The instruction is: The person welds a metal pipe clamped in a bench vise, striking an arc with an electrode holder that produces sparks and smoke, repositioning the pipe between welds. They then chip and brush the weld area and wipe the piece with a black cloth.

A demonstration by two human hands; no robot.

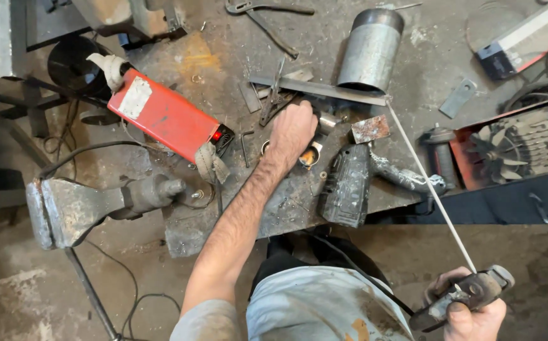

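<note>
I see my left hand [291, 131] reaching out over the grimy metal tabletop [223, 57], fingers curled down around a small metal cylinder piece [326, 122] that lies just in front of the long flat steel bar [324, 90]. A short brass-coloured ring [310, 156] sits right under the heel of that hand, touching or nearly touching it; I cannot tell which. My right hand [470, 312] is low and close to my body, off the tabletop's near edge, gripped shut around an electrode holder [460, 295]. The holder clamps a long thin welding rod [428, 183], which slants up and away so that its far tip meets the right end of the flat bar, just beside a rusty square plate [370, 129].

Behind the bar lies a grey steel pipe section [370, 47], on its side. A black angle grinder [348, 183] rests near the tabletop's front edge, between my two hands. To the left lies a red welding machine [163, 115], tilted, and further left a heavy bench vise [78, 207] juts out past the tabletop. Pliers [274, 95] lie just left of my left hand.
</note>
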